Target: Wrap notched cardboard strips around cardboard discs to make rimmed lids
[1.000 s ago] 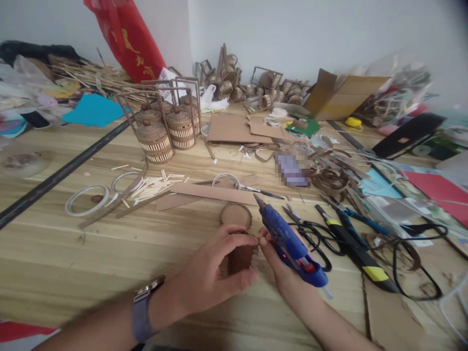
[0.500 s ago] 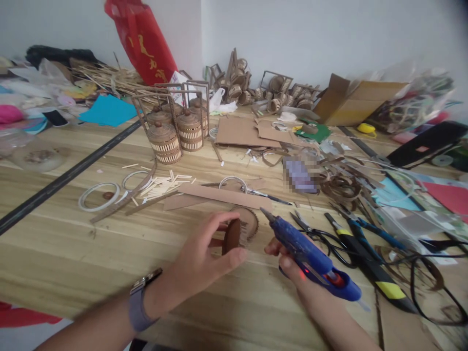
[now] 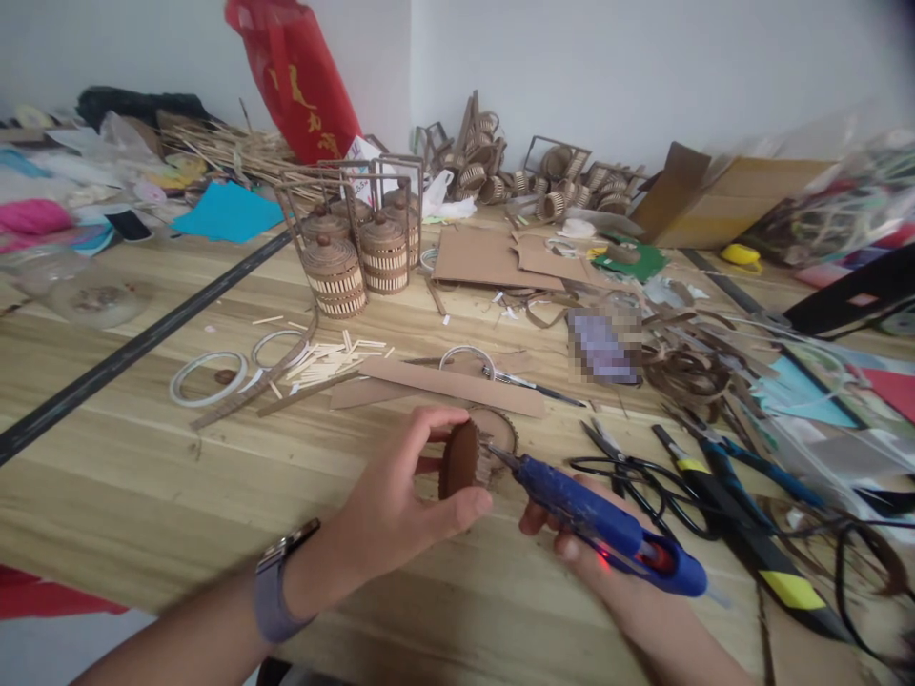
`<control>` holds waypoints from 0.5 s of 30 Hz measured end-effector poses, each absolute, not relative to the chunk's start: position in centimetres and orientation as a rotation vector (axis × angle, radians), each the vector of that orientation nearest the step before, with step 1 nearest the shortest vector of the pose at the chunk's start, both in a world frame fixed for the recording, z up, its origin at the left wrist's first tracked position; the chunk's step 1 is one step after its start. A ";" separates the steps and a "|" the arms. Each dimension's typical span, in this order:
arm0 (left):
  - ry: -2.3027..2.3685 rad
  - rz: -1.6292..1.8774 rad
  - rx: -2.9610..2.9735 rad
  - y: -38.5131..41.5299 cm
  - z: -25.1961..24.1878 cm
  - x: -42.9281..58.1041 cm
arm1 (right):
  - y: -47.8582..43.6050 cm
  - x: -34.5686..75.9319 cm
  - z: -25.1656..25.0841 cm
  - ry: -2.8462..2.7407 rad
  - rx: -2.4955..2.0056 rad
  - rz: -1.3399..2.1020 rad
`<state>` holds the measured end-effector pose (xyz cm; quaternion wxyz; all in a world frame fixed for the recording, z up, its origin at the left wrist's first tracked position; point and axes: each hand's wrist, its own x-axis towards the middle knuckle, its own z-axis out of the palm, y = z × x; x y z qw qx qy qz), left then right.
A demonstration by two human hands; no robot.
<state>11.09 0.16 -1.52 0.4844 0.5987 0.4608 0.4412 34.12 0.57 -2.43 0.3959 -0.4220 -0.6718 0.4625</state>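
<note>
My left hand point(image 3: 421, 486) grips a small brown cardboard disc point(image 3: 459, 459) on edge between thumb and fingers, its rim ridged. In my right hand point(image 3: 572, 538) is a blue hot glue gun point(image 3: 607, 519) with a red light glowing on its side. The nozzle points left and reaches the disc's ridged edge; whether it touches cannot be made out. Behind the held disc, a second round cardboard piece point(image 3: 497, 429) with a toothed rim lies flat on the wooden table point(image 3: 300, 514), partly covered by the disc and the nozzle.
Scissors point(image 3: 629, 472), pliers point(image 3: 758, 467) and a black-yellow tool point(image 3: 758, 543) lie right of the glue gun. Cardboard strips point(image 3: 457, 386), pale sticks point(image 3: 333, 362) and tape rings point(image 3: 207, 378) are ahead. Several lidded miniature baskets point(image 3: 333, 272) stand beyond, near a cardboard box point(image 3: 721, 200).
The glue gun has moved down and left, bringing its nozzle to the disc's edge. My left hand keeps its grip on the disc. The whole view has shifted slightly.
</note>
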 end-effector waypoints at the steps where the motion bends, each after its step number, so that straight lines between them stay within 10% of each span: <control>1: 1.118 1.074 1.464 0.2 -1.5 11.1 | 0.5 34.0 -2.4 -1.692 -1.079 1.182; 15: 1.052 1.097 1.560 -0.1 -1.4 10.9 | 0.1 33.8 -1.9 -1.596 -1.115 1.279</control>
